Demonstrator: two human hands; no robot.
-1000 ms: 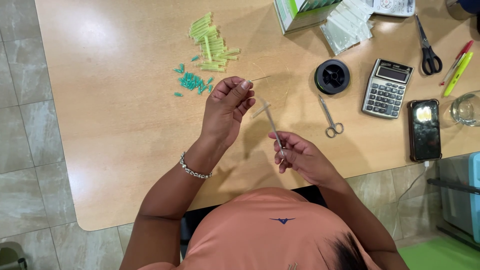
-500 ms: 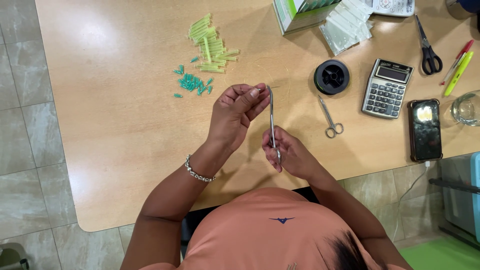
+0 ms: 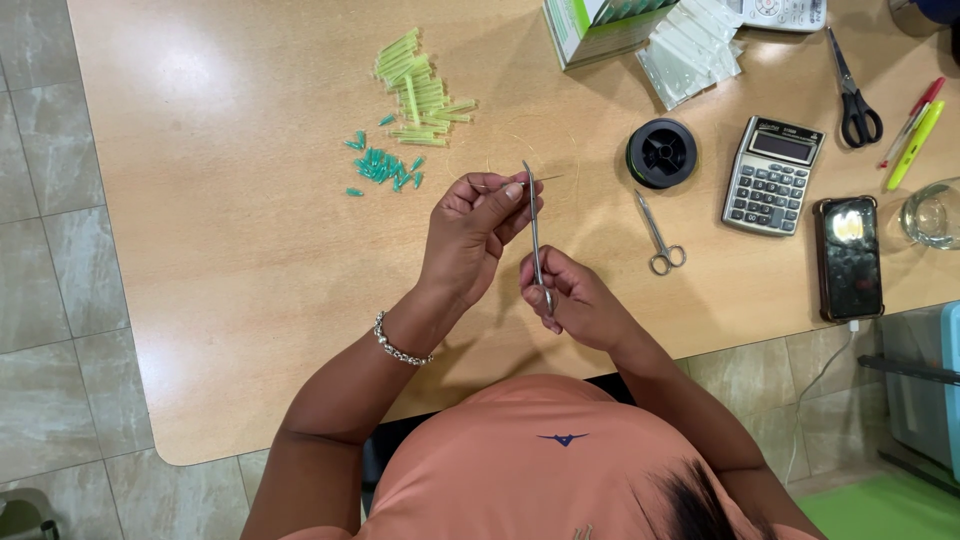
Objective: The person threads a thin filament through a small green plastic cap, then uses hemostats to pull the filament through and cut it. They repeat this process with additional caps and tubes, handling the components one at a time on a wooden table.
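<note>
My right hand (image 3: 570,300) grips a long slim metal tool (image 3: 535,230), like forceps, by its handle end, with the tip pointing away from me. My left hand (image 3: 470,235) is raised beside it and pinches a thin, nearly invisible thread or wire (image 3: 545,180) right at the tool's tip. Both hands hover above the wooden table (image 3: 230,250). Beyond the left hand lie a heap of small teal beads (image 3: 380,168) and a pile of light green tubes (image 3: 415,90).
A black spool (image 3: 661,153), small metal scissors (image 3: 660,235), a calculator (image 3: 772,175) and a phone (image 3: 848,257) lie right of my hands. Further back sit a box (image 3: 600,25), clear packets (image 3: 695,50), black scissors (image 3: 852,90), pens (image 3: 912,130) and a glass (image 3: 930,215).
My right hand moved left and swung the tool upright until its tip met my left hand's fingers. My left hand shifted slightly right and toward me.
</note>
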